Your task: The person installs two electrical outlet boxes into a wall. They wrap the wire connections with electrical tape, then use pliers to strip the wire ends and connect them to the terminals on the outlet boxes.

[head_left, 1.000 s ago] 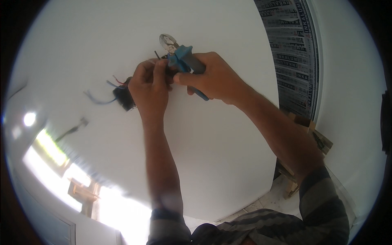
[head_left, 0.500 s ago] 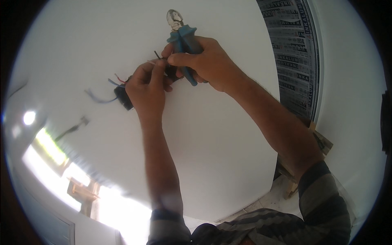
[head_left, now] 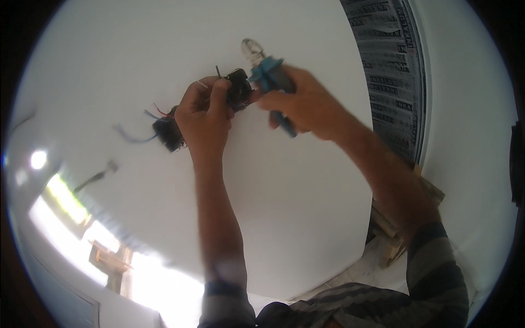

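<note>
My left hand (head_left: 203,112) is pinched at the wall in front of a recessed black electrical box (head_left: 239,87). A short dark wire (head_left: 217,71) sticks up by the thumb, and a pale wire end (head_left: 203,85) shows above the fingers; the exact grip is partly hidden. My right hand (head_left: 309,104) is wrapped around blue-handled pliers (head_left: 269,76), their metal jaws pointing up and away from the wires. At the left, another black box (head_left: 170,131) has blue wires (head_left: 134,136) and a red wire (head_left: 158,111) coming out of it.
The white wall (head_left: 295,202) fills the middle. To the right stands a frame covered in printed grey film (head_left: 389,82), with wooden pieces (head_left: 394,240) below it. A bright opening (head_left: 158,284) lies at the lower left, near a small wall fitting (head_left: 98,176).
My right hand has drawn the pliers right and down, away from my left hand, uncovering the black box. My left hand has shifted slightly right and remains pinched.
</note>
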`<state>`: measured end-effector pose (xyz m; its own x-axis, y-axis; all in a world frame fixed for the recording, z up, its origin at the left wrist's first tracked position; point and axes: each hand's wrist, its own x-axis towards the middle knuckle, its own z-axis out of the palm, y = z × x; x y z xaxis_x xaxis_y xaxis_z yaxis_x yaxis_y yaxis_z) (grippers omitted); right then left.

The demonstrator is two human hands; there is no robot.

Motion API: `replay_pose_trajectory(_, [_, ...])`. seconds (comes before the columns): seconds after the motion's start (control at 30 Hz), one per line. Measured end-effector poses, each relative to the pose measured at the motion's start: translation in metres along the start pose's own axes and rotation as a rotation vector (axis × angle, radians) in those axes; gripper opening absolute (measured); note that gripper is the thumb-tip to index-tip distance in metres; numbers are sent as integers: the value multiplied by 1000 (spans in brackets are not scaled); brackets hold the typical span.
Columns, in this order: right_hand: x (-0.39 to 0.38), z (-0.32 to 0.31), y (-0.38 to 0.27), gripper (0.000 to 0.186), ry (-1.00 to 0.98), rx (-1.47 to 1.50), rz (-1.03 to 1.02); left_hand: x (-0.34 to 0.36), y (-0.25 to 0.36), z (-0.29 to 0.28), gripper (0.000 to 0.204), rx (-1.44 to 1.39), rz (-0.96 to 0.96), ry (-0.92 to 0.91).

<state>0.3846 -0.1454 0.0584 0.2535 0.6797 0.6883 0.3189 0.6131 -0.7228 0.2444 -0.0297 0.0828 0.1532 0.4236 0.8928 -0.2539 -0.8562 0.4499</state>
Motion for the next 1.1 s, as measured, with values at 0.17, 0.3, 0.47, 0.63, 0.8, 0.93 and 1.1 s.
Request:
replay_pose_trajectory(0.17, [10, -29, -9, 31, 64, -801, -94, -2, -3, 6, 14, -21, 31, 7])
replay_pose_trajectory(0.3, [12, -27, -4, 26, 4, -1016, -159, -4, -4, 10, 13, -19, 28, 16])
replay_pose_trajectory(0.47, [9, -22, -13, 15, 38, -1075, -250, -5, -5, 12, 12, 31, 48, 17])
replay_pose_trajectory(0.63, [12, -16, -8, 16, 54, -1171, -266, -6, -6, 13, 12, -23, 50, 21])
replay_pose_trajectory(0.8, [15, -14, 4, 17, 119, -1261, -376, -7, -9, 16, 12, -9, 34, 34])
replay_pose_trajectory(0.93, [14, -11, 2, 17, 149, -1349, -429, -5, -16, 13, 14, 75, 120, 21])
replay_pose_trajectory(1.1, [23, -12, 5, 19, 158, -1422, -479, -3, -16, 13, 16, 116, 162, 19])
